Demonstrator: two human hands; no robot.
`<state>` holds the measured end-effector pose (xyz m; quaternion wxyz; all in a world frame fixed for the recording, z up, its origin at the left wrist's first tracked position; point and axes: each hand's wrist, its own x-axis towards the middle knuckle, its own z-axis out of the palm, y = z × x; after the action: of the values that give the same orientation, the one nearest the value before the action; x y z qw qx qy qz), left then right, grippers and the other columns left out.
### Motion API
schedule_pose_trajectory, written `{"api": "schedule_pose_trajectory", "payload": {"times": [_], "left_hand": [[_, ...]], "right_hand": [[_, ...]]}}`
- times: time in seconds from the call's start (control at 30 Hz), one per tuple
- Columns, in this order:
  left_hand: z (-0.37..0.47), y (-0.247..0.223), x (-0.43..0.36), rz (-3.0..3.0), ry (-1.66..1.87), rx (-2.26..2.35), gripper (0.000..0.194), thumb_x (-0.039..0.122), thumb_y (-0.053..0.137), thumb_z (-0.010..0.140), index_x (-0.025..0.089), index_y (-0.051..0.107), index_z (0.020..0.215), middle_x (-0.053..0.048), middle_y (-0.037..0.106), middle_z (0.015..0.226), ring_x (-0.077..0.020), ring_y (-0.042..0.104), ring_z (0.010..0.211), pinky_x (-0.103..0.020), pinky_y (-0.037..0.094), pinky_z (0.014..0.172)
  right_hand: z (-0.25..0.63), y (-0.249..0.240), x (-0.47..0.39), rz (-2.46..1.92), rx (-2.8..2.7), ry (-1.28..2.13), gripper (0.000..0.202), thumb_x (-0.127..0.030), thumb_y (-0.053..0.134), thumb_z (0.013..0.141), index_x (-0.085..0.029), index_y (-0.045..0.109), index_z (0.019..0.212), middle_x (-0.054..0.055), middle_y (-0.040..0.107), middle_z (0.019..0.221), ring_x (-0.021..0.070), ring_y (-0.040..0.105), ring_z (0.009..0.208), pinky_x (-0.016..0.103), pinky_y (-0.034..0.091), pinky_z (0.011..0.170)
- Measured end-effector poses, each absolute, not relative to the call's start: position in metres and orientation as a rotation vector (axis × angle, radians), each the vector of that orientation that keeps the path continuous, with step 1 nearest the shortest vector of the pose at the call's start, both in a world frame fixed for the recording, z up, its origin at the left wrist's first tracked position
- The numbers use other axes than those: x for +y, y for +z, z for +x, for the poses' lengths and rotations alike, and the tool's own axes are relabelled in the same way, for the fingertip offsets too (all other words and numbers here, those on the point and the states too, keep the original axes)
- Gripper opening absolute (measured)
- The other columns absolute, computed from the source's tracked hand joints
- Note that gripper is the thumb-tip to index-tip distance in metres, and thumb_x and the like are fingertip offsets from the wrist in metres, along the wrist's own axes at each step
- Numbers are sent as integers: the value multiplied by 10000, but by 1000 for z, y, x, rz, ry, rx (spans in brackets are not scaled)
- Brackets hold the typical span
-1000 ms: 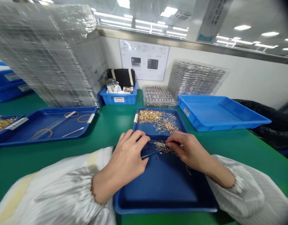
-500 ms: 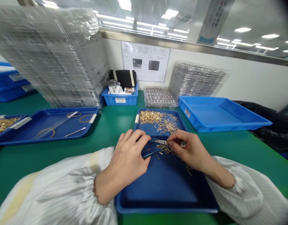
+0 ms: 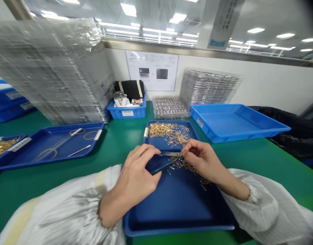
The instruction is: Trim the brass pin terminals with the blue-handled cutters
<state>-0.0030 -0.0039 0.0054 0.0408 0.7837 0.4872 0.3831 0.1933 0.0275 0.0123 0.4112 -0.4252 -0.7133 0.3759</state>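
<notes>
My left hand (image 3: 136, 173) is wrapped round blue-handled pliers (image 3: 161, 167), with their metal jaws pointing right above a dark blue tray (image 3: 176, 211). At the jaw tips, the thumb and forefinger of my right hand (image 3: 206, 161) pinch a small gold-coloured metal pin, mostly hidden by the fingers. Loose metal pins (image 3: 183, 164) lie under the jaws and beneath my right hand, in the tray's far part. Just behind, a smaller blue tray (image 3: 147, 140) carries heaps of gold-coloured pins (image 3: 160, 130).
At left, a blue tray (image 3: 67, 144) holds rubber bands, a clear tube and a cotton swab. Wrapped clear trays (image 3: 69, 75) are stacked high behind it. A blue bin (image 3: 134, 112), clear trays (image 3: 169, 107) and a light blue tray (image 3: 235, 119) line the back.
The whole view has shifted slightly. The pliers' handles look a little further open in my left hand, while my right hand stays pinched at the jaw tips.
</notes>
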Motion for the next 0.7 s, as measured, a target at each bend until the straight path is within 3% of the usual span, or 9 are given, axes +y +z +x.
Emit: {"api": "schedule_pose_trajectory", "payload": {"times": [0.13, 0.4, 0.53, 0.7], "left_hand": [[-6, 6, -2, 2510, 1033, 1433, 323, 85, 587, 625, 177, 545, 931, -48, 560, 958, -216, 527, 873, -393, 434, 808], [-12, 5, -2, 2808, 940, 1380, 347, 86, 581, 646, 174, 548, 980, -79, 564, 995, -257, 500, 877, -446, 397, 780], [-11, 6, -2, 2821, 943, 1403, 325, 98, 575, 666, 183, 542, 978, -78, 566, 993, -257, 500, 885, -439, 398, 783], [-9, 7, -1, 2701, 911, 1475, 317, 89, 546, 677, 194, 519, 975, -64, 552, 998, -231, 504, 909, -406, 412, 810]], "right_hand": [[198, 16, 25, -1058, -2136, 616, 110, -56, 482, 696, -153, 528, 668, -20, 536, 637, 93, 476, 591, 203, 353, 557], [198, 8, 29, -1023, -2332, 259, 94, -63, 536, 636, -152, 510, 622, -38, 540, 617, 90, 469, 577, 248, 339, 661], [198, 10, 28, -1057, -2308, 292, 102, -73, 546, 646, -152, 507, 595, -38, 532, 588, 86, 462, 549, 239, 349, 645], [201, 18, 29, -1014, -2295, 525, 81, -123, 538, 751, -151, 559, 678, -6, 571, 653, 96, 508, 581, 201, 359, 558]]}}
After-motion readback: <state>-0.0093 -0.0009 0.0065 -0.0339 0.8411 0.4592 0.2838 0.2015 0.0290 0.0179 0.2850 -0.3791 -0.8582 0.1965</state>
